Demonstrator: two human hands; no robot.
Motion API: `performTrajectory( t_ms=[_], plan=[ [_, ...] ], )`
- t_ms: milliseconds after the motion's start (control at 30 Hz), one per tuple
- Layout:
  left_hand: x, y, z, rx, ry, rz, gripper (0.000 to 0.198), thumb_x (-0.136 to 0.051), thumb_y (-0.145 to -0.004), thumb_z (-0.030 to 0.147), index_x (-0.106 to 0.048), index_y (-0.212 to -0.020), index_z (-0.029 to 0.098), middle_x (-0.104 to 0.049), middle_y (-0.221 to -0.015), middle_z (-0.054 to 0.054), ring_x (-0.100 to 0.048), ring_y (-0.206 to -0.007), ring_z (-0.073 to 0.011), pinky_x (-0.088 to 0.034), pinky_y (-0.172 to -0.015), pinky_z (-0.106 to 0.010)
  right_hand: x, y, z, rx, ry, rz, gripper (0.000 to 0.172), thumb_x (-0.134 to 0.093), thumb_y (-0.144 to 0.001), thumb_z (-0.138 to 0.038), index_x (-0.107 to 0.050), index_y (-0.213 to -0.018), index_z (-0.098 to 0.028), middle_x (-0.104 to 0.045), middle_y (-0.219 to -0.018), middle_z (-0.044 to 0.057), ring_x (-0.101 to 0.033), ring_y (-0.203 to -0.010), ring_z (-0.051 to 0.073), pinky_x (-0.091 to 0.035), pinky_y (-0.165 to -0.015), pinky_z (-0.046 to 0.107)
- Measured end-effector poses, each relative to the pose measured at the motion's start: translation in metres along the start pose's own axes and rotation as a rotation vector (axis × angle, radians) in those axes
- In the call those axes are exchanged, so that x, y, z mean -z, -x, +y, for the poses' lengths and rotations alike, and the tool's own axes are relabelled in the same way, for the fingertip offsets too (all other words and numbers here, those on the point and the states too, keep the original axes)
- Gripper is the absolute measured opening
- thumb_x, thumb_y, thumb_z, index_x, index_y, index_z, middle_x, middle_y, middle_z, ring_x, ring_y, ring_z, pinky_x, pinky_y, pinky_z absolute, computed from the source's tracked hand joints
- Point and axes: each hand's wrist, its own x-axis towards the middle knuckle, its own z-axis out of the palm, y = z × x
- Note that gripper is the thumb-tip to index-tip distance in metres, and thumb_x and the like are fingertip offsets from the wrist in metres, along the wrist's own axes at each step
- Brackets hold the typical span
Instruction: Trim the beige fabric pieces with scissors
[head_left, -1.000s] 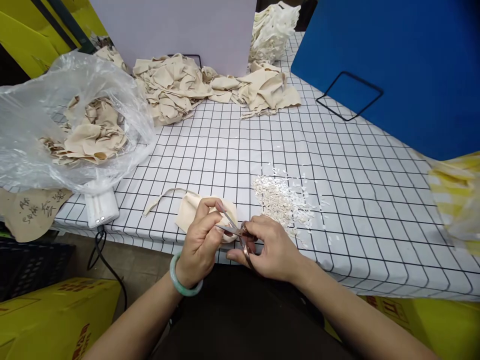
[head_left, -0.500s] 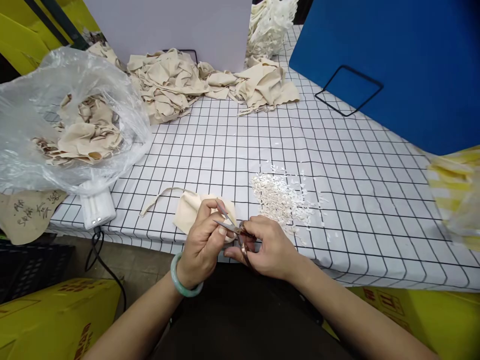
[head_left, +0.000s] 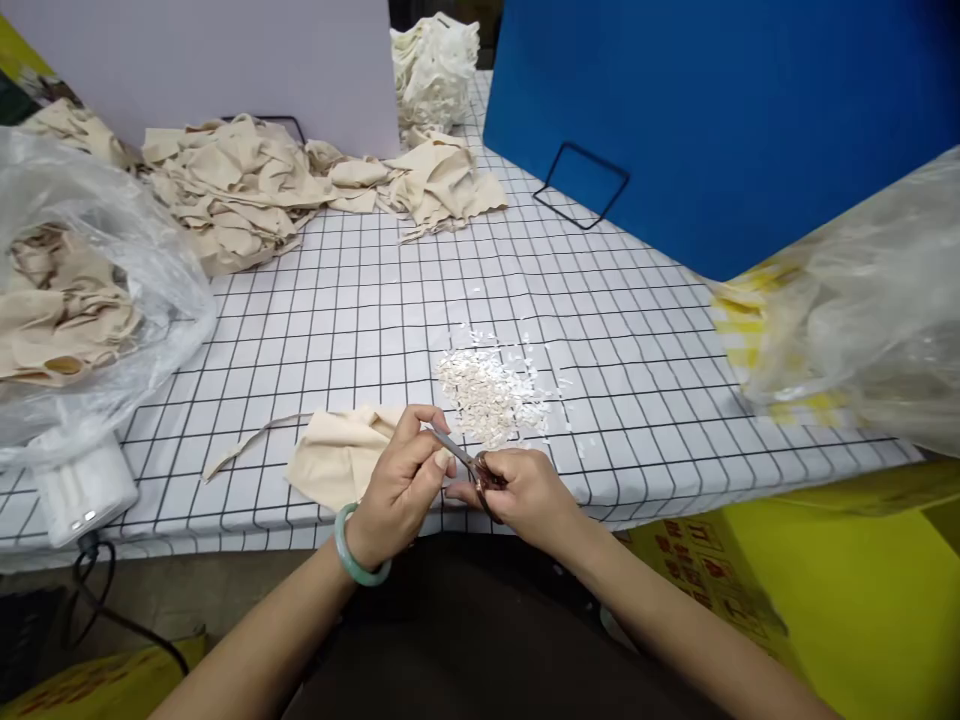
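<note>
My right hand (head_left: 529, 495) is wrapped round the handles of small scissors (head_left: 463, 458), whose blades point up and left and look nearly closed. Beside the blades, my left hand (head_left: 405, 485), with a green bangle on its wrist, pinches a beige cloth piece (head_left: 337, 455). That cloth lies on the table edge to the left of the hand, with a thin strap (head_left: 259, 437) trailing left. The part between my left fingertips is mostly hidden. Just beyond my hands lies a scatter of small pale clippings (head_left: 491, 395).
Beige cloth pieces (head_left: 240, 185) are heaped at the back of the checked table (head_left: 360, 300). A clear bag (head_left: 169, 290) with cloth and a white device (head_left: 86, 490) stand left. A blue board (head_left: 675, 120) and another plastic bag (head_left: 885, 320) are at the right.
The view has turned right, so the table things appear further left. The scissor blades, spread before, have come together near my left fingertips.
</note>
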Motion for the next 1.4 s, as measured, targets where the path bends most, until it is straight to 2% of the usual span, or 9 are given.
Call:
performTrajectory(
  t_ms=[167, 300, 433, 567, 667, 900, 1067, 1267, 1400],
  plan=[
    [0.016, -0.004, 0.001, 0.041, -0.154, -0.063, 0.028, -0.048, -0.099, 0.032, -0.053, -0.075, 0.018, -0.050, -0.100, -0.009, -0.051, -0.103, -0.0230, -0.048, -0.088, -0.036, 0.035, -0.003, 0.024, -0.097, 0.049, 0.219, 0.041, -0.072, -0.078, -0.061, -0.063, -0.071, -0.021, -0.060, -0.060, 0.000, -0.052, -0.051, 0.015, -0.038, -0.045, 0.025],
    [0.061, 0.019, -0.011, 0.105, -0.657, 0.181, 0.012, -0.061, -0.087, 0.028, -0.054, -0.090, 0.018, -0.050, -0.115, -0.012, -0.049, -0.113, -0.0293, -0.043, -0.098, -0.047, 0.041, -0.026, 0.026, 0.098, 0.225, 0.285, 0.041, -0.081, -0.072, -0.052, -0.065, -0.096, -0.023, -0.068, -0.089, 0.008, -0.063, -0.083, 0.028, -0.050, -0.062, 0.036],
    [0.086, 0.058, -0.024, 0.355, -0.890, 0.163, 0.039, -0.057, -0.081, 0.024, -0.052, -0.120, 0.017, -0.056, -0.119, -0.016, -0.053, -0.111, -0.0337, -0.044, -0.095, -0.052, -0.013, -0.031, -0.005, 0.203, 0.063, -0.018, 0.034, -0.081, -0.070, -0.028, -0.059, -0.096, -0.022, -0.066, -0.093, 0.008, -0.064, -0.083, 0.026, -0.054, -0.069, 0.039],
    [0.085, 0.068, -0.020, 0.533, -0.677, -0.038, 0.006, -0.054, -0.081, 0.020, -0.057, -0.086, 0.020, -0.065, -0.086, -0.005, -0.060, -0.080, -0.0224, -0.048, -0.072, -0.033, -0.074, -0.034, -0.029, 0.210, 0.027, -0.276, 0.033, -0.063, -0.062, 0.001, -0.050, -0.081, -0.022, -0.065, -0.081, 0.001, -0.063, -0.070, 0.018, -0.047, -0.060, 0.025],
    [0.105, 0.026, -0.004, 0.443, -0.394, -0.049, 0.015, -0.059, -0.078, 0.018, -0.050, -0.066, 0.019, -0.056, -0.063, 0.004, -0.053, -0.060, -0.0134, -0.039, -0.055, -0.023, -0.075, -0.085, -0.053, 0.305, -0.056, -0.330, 0.029, -0.055, -0.057, 0.003, -0.045, -0.068, -0.022, -0.059, -0.065, -0.005, -0.058, -0.060, 0.014, -0.040, -0.053, 0.020],
    [0.193, -0.130, 0.052, -0.016, -0.162, 0.491, 0.014, -0.058, -0.093, 0.025, -0.061, -0.104, 0.017, -0.059, -0.094, -0.004, -0.056, -0.078, -0.0154, -0.048, -0.070, -0.031, 0.023, -0.254, -0.162, 0.339, -0.201, 0.262, 0.015, -0.062, -0.082, -0.033, -0.055, -0.089, -0.021, -0.065, -0.087, 0.005, -0.060, -0.076, 0.019, -0.043, -0.060, 0.026],
    [0.147, -0.113, 0.022, -0.015, 0.025, 0.638, 0.038, -0.055, -0.087, 0.010, -0.057, -0.124, 0.020, -0.048, -0.095, -0.004, -0.050, -0.078, -0.0150, -0.047, -0.072, -0.031, -0.001, -0.227, -0.124, 0.272, -0.230, 0.157, 0.036, -0.069, -0.078, -0.055, -0.058, -0.078, -0.021, -0.054, -0.062, -0.002, -0.050, -0.056, 0.015, -0.039, -0.051, 0.026],
    [0.104, -0.041, 0.004, 0.134, 1.176, 0.493, 0.044, -0.071, -0.074, 0.007, -0.060, -0.115, 0.017, -0.046, -0.087, 0.001, -0.043, -0.064, -0.0054, -0.041, -0.060, -0.016, -0.044, -0.144, -0.071, -0.024, -0.461, -0.109, 0.045, -0.076, -0.070, -0.059, -0.055, -0.077, -0.020, -0.054, -0.063, -0.003, -0.051, -0.056, 0.013, -0.037, -0.048, 0.023],
    [0.096, -0.025, 0.002, 0.129, 1.104, 0.551, 0.036, -0.072, -0.081, 0.024, -0.061, -0.116, 0.018, -0.051, -0.093, -0.002, -0.048, -0.073, -0.0086, -0.045, -0.066, -0.019, -0.045, -0.117, -0.070, -0.033, -0.348, -0.139, 0.037, -0.072, -0.077, -0.055, -0.059, -0.087, -0.021, -0.059, -0.072, -0.002, -0.052, -0.060, 0.013, -0.043, -0.054, 0.025]
  ],
)
